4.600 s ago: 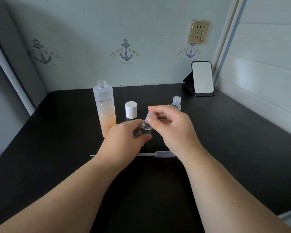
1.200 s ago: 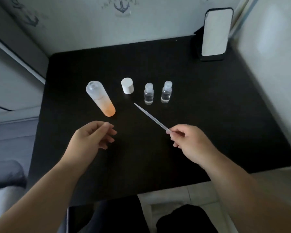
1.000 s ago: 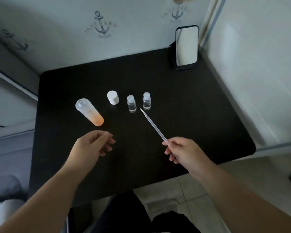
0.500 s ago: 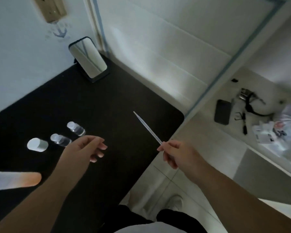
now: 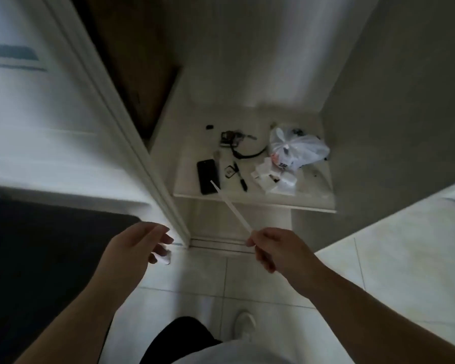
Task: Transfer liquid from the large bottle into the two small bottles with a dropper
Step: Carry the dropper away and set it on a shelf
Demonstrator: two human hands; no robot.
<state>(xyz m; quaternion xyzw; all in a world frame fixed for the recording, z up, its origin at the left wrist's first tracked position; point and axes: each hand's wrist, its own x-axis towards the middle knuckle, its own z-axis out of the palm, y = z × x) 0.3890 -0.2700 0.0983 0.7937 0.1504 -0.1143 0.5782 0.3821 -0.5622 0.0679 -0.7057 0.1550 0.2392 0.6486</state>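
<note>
My right hand (image 5: 269, 248) pinches the bulb end of a thin clear dropper (image 5: 230, 204), whose tip points up and to the left over a low white shelf. My left hand (image 5: 135, 248) hangs beside it with loosely curled fingers and holds nothing. Only a corner of the black table (image 5: 37, 245) shows at the left edge. The large bottle, the two small bottles and the white cap are out of view.
A low white shelf (image 5: 313, 203) ahead carries a black phone (image 5: 208, 176), a pen (image 5: 241, 177), a black cable and a plastic bag (image 5: 297, 151). A white door frame (image 5: 132, 143) stands between table and shelf. Tiled floor and my shoe (image 5: 244, 325) lie below.
The view has swung right, away from the table; bottles and cap have left the frame. My right hand still pinches the dropper, and my left hand stays loosely curled.
</note>
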